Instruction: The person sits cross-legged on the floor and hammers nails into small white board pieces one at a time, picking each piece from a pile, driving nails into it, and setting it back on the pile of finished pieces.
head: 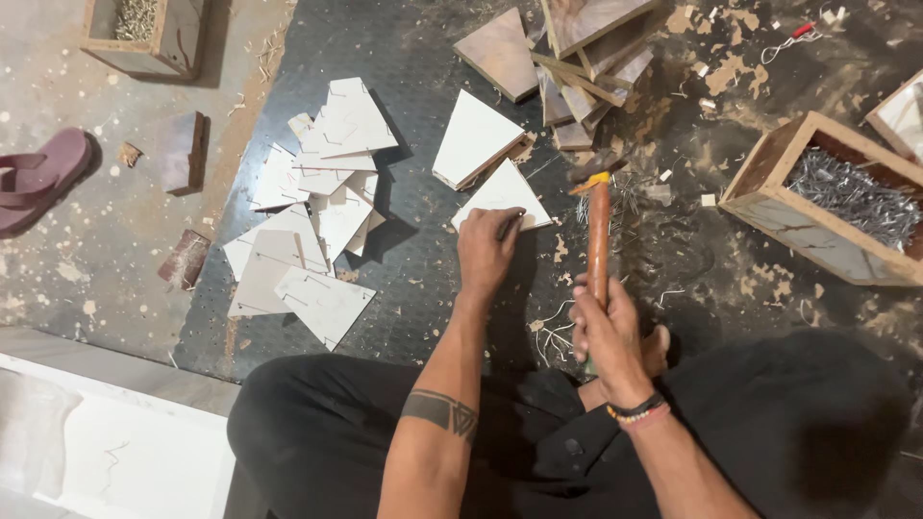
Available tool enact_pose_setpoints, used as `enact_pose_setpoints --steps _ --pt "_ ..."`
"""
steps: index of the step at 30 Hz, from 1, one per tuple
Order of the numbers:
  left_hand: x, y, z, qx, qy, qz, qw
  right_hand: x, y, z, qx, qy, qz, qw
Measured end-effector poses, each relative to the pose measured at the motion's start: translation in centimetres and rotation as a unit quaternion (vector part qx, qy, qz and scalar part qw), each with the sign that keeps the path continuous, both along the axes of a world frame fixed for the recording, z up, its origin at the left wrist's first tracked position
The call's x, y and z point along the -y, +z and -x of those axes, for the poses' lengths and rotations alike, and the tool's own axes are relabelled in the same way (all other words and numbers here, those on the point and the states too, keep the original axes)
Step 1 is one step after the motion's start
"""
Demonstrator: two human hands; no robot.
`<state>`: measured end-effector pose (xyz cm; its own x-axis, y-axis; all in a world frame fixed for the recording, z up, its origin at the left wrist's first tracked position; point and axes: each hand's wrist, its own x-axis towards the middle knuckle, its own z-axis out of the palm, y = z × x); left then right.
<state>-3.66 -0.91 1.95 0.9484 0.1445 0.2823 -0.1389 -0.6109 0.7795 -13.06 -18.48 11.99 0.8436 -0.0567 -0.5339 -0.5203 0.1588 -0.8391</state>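
Head view: left hand (pixel 487 252) hides the white triangle (pixel 500 195) edge; hammer (pixel 598 235) head blurred.

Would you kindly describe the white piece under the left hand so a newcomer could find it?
Start at the dark metal floor plate. Beside the hammer lies a white triangular panel, the left hand on its near edge. Unlike the heaped white pieces farther left, it lies alone.
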Motion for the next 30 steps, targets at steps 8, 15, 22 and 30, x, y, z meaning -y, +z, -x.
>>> enact_pose_setpoints --steps 8,15,22,30 --pt "0.4 0.7 -0.3 0.021 -0.02 -0.042 0.999 -1.1 -0.3 0.0 0.007 0.02 0.024 1.0" --pt "0.5 0.3 -0.1 0.025 -0.017 -0.037 0.999 -1.2 -0.8 0.4 0.019 0.024 0.046 0.998" --pt "0.4 -0.2 -0.2 0.016 -0.011 -0.03 0.999 -1.8 -0.4 2.0 0.021 0.016 0.073 0.997" --pt "0.3 -0.4 -0.2 0.006 -0.013 -0.031 0.999 -2.0 0.2 2.9 0.124 0.109 0.304 0.938"
